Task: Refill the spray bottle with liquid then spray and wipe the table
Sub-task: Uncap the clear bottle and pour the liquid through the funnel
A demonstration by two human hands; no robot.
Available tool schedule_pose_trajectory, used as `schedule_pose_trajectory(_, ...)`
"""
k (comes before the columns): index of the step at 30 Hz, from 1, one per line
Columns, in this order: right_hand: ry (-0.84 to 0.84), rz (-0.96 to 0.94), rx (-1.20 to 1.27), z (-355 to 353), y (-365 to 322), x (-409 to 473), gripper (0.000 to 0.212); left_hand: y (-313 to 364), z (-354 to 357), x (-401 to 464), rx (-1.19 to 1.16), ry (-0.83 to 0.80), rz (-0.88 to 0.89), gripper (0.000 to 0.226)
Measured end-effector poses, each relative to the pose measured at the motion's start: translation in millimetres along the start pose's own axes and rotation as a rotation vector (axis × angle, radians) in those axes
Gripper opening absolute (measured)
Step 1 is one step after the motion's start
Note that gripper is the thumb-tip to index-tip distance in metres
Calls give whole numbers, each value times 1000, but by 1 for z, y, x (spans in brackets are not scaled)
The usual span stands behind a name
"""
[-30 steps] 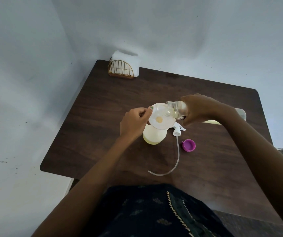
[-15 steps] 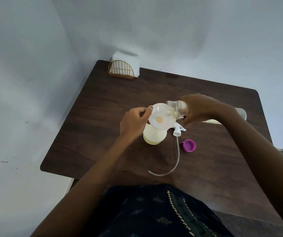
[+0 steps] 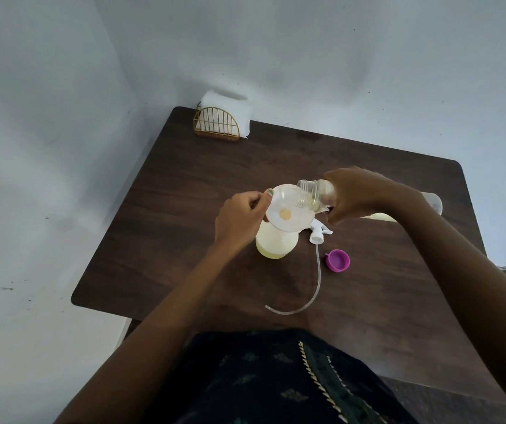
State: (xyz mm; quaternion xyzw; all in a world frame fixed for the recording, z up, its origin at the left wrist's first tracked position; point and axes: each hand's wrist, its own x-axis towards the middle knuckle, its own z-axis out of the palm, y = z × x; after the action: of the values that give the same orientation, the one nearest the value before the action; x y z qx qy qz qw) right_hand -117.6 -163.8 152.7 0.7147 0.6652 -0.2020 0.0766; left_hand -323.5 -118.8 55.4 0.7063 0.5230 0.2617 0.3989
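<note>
Two pale walls corner a dark wood table; left hand pinches funnel, right hand grips refill bottle

A single wide-angle view is taken from the person's head, directed forward and steeply down onto the dark table. The wall corner is included beyond it, and the scene is seen from close above.

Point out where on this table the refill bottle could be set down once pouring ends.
Bare wood runs along the left side of the table, between the napkin holder and the near edge, and across the far right corner. The middle is crowded: spray bottle under the funnel, the sprayer head with its tube, and the purple cap.
</note>
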Motion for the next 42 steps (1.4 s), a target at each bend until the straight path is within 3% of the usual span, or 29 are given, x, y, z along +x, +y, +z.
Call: schedule_pose_trajectory(42, -9, 13, -5, -2, 0, -1, 32, 8, -4, -2, -15, -43, -49, 54)
